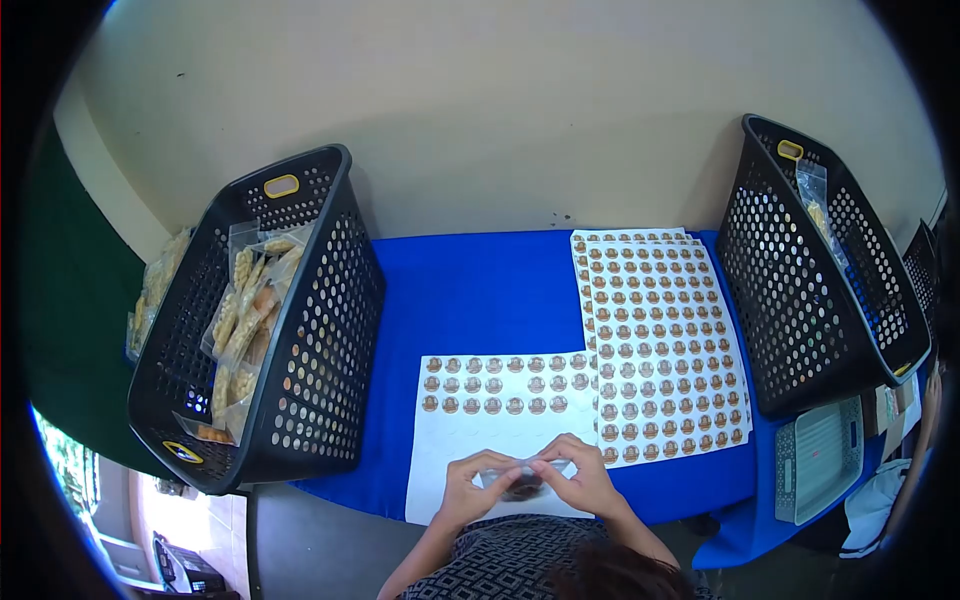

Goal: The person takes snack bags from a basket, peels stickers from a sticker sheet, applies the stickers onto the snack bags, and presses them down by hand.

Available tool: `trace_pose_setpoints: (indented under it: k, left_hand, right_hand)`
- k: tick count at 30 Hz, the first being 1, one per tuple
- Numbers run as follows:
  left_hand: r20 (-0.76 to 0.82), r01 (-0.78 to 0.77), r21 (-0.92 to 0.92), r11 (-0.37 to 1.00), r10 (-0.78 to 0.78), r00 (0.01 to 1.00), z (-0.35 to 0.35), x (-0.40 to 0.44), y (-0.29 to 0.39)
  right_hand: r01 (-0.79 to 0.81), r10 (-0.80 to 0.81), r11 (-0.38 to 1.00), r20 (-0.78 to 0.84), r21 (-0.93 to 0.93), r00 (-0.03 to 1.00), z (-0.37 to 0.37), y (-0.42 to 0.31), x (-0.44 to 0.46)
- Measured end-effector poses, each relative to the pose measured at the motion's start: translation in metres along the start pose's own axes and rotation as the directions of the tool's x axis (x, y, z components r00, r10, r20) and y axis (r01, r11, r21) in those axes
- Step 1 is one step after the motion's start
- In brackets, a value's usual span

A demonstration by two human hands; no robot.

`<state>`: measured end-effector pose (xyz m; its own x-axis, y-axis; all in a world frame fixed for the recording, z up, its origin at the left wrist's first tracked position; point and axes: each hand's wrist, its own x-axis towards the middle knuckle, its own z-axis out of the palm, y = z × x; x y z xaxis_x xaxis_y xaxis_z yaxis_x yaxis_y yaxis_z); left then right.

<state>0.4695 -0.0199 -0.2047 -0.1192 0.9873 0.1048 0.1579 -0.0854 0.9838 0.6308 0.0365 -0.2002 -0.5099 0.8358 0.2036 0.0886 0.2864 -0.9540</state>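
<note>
Close to my body, my left hand (473, 487) and my right hand (579, 478) pinch the top edge of a small clear plastic bag (524, 487). Something dark shows inside the bag, but its kind is unclear. Beneath my hands lies a white sticker sheet (450, 440) with round brown labels along its upper rows and bare backing lower down. Just right of it, a stack of full sticker sheets (660, 340) carries rows of the same round labels.
A tall black basket (325, 350) at left holds several clear bags of pale snacks (245, 310). Another black basket (790, 290) stands at right with a clear bag (818, 205) in it. A pale tray (820, 460) sits below that basket. Blue cloth (470, 290) covers the table.
</note>
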Motion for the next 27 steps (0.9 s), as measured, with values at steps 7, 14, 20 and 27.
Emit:
trace_pose_setpoints:
  k: [7,14,20,27]
  left_hand:
    - [-0.028,-0.043,-0.039,0.998,0.042,0.999,-0.017,-0.001,-0.004]
    - [0.054,0.213,-0.247,0.945,-0.206,0.977,-0.011,0.0,0.006]
    - [0.14,0.294,0.038,0.955,-0.296,0.945,-0.005,-0.003,-0.006]
    - [0.118,0.233,-0.123,0.965,-0.219,0.968,-0.006,-0.004,-0.007]
  right_hand:
    - [0.032,-0.032,0.998,0.004,0.051,0.999,0.014,0.003,0.005]
    - [-0.128,0.129,0.928,0.02,0.349,0.991,0.009,0.001,0.001]
    - [-0.137,0.21,0.896,-0.132,0.422,0.969,0.012,0.003,0.003]
    - [-0.328,0.313,0.866,0.102,0.378,0.944,0.021,0.023,-0.009]
